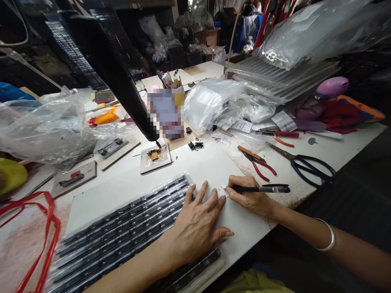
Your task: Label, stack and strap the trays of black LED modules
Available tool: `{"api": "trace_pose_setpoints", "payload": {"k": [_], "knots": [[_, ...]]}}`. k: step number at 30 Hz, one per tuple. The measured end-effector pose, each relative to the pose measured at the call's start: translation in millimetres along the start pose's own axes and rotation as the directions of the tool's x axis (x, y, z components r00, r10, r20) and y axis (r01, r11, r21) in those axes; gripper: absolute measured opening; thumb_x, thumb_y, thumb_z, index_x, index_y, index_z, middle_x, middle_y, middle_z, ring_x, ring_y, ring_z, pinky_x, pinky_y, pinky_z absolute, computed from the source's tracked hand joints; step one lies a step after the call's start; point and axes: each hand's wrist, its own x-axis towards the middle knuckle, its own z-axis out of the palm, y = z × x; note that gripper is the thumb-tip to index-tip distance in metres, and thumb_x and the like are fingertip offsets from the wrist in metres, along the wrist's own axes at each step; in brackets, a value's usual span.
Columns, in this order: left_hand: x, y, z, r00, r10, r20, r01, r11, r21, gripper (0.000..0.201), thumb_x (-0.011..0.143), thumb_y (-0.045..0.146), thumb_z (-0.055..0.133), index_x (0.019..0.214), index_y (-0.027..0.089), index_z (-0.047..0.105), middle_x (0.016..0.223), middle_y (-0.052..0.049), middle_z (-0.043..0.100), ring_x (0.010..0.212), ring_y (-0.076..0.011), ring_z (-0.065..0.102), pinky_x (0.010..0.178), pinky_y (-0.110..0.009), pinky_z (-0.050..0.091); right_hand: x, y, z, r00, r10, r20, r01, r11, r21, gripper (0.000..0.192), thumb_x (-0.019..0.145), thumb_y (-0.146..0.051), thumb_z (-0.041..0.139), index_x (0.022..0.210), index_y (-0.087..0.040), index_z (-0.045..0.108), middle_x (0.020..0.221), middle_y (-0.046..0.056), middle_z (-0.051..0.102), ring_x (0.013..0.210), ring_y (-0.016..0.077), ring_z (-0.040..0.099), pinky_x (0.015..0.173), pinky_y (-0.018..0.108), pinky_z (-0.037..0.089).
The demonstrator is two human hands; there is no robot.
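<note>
My right hand (pixel 249 196) grips a black pen (pixel 264 189), its tip down at a small white slip of paper (pixel 224 189) with a few handwritten marks. Spread flat, my left hand (pixel 198 219) rests partly over a clear plastic tray (pixel 122 224) and reaches to the slip with its fingertips. Rows of small black parts fill the tray, and my left hand and forearm hide some of them.
Right of my hands lie red-handled pliers (pixel 259 165) and large scissors (pixel 311 162). A black machine arm (pixel 122 77) slants down over a small board (pixel 156 158). Plastic bags (pixel 214 101) pile up behind. Red strapping (pixel 50 219) lies at left.
</note>
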Motion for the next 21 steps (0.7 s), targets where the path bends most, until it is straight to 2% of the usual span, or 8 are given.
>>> {"api": "trace_pose_setpoints", "payload": {"k": [5, 12, 17, 21], "knots": [[0.2, -0.1, 0.8, 1.0, 0.003, -0.009, -0.003, 1.0, -0.003, 0.068, 0.086, 0.066, 0.031, 0.139, 0.023, 0.038, 0.137, -0.009, 0.048, 0.136, -0.0371, 0.027, 0.106, -0.061, 0.023, 0.9, -0.8, -0.1, 1.0, 0.014, 0.014, -0.014, 0.999, 0.034, 0.019, 0.083, -0.015, 0.048, 0.066, -0.019, 0.042, 0.058, -0.006, 0.041, 0.053, 0.0074, 0.039, 0.053, 0.023, 0.031], [0.2, 0.9, -2.4, 1.0, -0.007, 0.027, 0.008, 1.0, -0.02, 0.069, 0.087, 0.066, 0.025, 0.139, 0.022, 0.037, 0.139, -0.01, 0.046, 0.137, -0.0387, 0.025, 0.106, -0.063, 0.022, 0.3, -1.9, -0.5, 0.999, 0.007, -0.041, -0.009, 1.0, -0.03, 0.021, 0.082, -0.014, 0.048, 0.064, -0.02, 0.04, 0.056, -0.005, 0.04, 0.052, 0.008, 0.039, 0.052, 0.025, 0.031], [-0.9, 3.5, -4.4, 1.0, -0.007, 0.024, 0.008, 0.999, -0.031, 0.071, 0.086, 0.067, 0.024, 0.138, 0.02, 0.038, 0.137, -0.012, 0.048, 0.136, -0.0391, 0.026, 0.106, -0.064, 0.021, -2.8, -1.2, 0.5, 0.983, 0.055, -0.177, -0.037, 0.994, 0.1, 0.015, 0.085, -0.02, 0.051, 0.07, -0.02, 0.05, 0.059, -0.004, 0.049, 0.054, 0.0093, 0.046, 0.053, 0.023, 0.038], [-2.7, 3.1, -4.0, 1.0, -0.026, 0.005, 0.026, 0.999, -0.041, 0.068, 0.087, 0.065, 0.027, 0.139, 0.023, 0.037, 0.137, -0.01, 0.048, 0.137, -0.0378, 0.026, 0.107, -0.063, 0.024, -3.3, -1.0, 2.7, 0.98, 0.071, -0.186, -0.042, 0.987, 0.156, 0.004, 0.085, -0.023, 0.054, 0.083, -0.02, 0.055, 0.069, -0.001, 0.058, 0.062, 0.0115, 0.054, 0.057, 0.023, 0.044]]}}
